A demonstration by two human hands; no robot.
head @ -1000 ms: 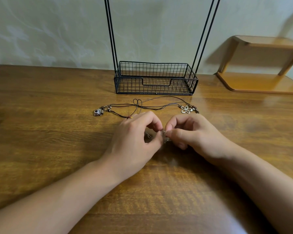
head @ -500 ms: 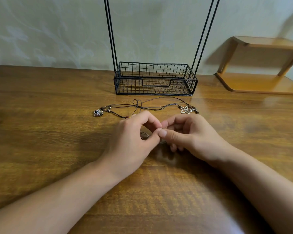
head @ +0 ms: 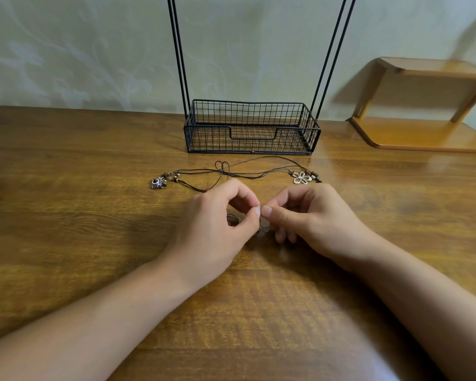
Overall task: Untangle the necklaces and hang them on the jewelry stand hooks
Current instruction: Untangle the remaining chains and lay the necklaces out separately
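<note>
- Head view, looking forward and down: a wide brown wooden bench (head: 66, 215) fills most of the frame, with a pale patterned wall behind it.
- At the far right of the bench stands a small two-level wooden shelf (head: 423, 105), set against the wall.
- At the far middle of the bench stands a black wire jewelry stand (head: 252, 127): a low rectangular mesh basket as its base, with thin paired rods rising from each end and leaving the top of the frame. Its hooks are out of view.
- Two bare forearms reach in from the bottom corners and meet near the middle of the bench.
- The left hand (head: 212, 226) has its fingers curled, thumb and forefinger pressed together in a tight grip on a fine silver chain necklace (head: 234, 217).
- The right hand (head: 311, 218) mirrors it, its thumb and forefinger pinched on the same chain; the two thumb tips nearly touch.
- The chain hangs between and below the two hands in small tangled loops that reach the bench; it is too thin to trace in detail.
- Between the hands and the stand, dark cord necklaces (head: 245, 174) lie crossed over each other on the bench, untouched by either hand.
- At the right end of the cords is a pale flower pendant (head: 301, 177) with small beads beside it.
- At the left end is a small camera-shaped pendant (head: 157, 183), also with beads.
</note>
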